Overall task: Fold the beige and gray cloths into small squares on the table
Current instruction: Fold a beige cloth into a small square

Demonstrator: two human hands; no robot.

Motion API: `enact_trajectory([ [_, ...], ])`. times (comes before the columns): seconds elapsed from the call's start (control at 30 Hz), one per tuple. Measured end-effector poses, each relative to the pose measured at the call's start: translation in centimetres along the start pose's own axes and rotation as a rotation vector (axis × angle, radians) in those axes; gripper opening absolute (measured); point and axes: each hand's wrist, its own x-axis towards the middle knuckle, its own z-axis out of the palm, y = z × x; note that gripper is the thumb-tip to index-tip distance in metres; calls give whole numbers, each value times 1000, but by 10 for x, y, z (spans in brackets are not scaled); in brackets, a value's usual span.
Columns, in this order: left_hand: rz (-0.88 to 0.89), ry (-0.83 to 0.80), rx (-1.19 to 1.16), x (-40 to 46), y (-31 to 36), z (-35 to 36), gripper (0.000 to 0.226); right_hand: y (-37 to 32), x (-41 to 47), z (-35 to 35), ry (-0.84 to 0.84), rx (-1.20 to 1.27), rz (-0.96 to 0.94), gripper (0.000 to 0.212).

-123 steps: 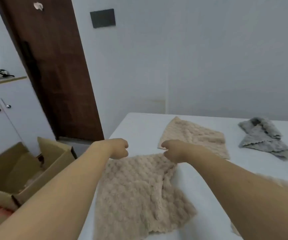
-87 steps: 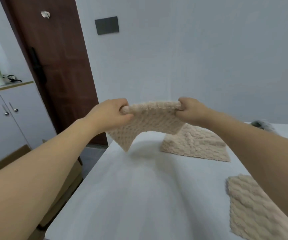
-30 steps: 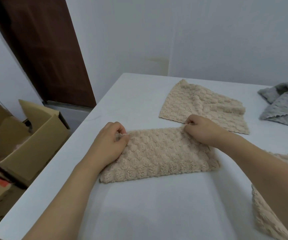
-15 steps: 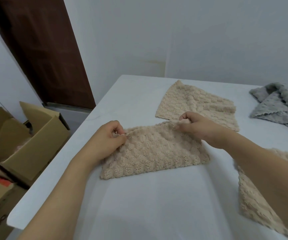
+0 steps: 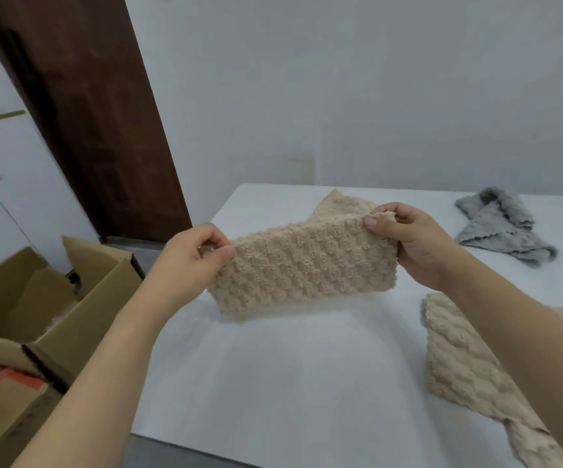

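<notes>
Currently the left hand [image 5: 190, 261] and right hand [image 5: 415, 243] are each pinching a top corner of the folded beige bubble-textured fleece cloth [image 5: 305, 265], holding it stretched between them above the white table [image 5: 290, 373], its lower edge hanging near the surface. At 4 o'clock another beige fleece cloth [image 5: 459, 359] is lying flat; at 2 o'clock a crumpled gray cloth [image 5: 503, 228] is resting well apart, and a brown cardboard box [image 5: 57, 309] is sitting at 9 o'clock.
</notes>
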Motion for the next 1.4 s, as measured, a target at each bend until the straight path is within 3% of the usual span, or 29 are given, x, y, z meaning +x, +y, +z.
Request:
enact_trajectory([
  [0.3,72,-6,0,-23,33,-8,11,-28,-28,-5,-13,51,77,19],
  [0.47,-43,-160,-100,-26,32,-15,11,-32,-29,-11,-25,-79,178,12],
  [0.57,-172,-260,-76,-19,14,-7,12,-15,-14,-14,-10,-402,182,6],
  [0.7,-266,-334,175,-7,-23,30,12,24,8,-5,-3,-884,134,7],
  [0.8,-217,-258,311,-9,-45,55,13,50,20,3,66,-981,61,12],
  [0.93,-206,-151,312,-12,-54,73,12,73,30,5,179,-992,12,18],
  [1.23,-116,-42,720,-6,-74,97,30,93,41,9,102,-1327,8,34],
  [1.33,-25,27,900,-12,-66,103,41,92,39,11,155,-1453,-112,23],
  [1.4,107,57,825,-19,-52,111,44,90,35,18,220,-1576,-268,25],
])
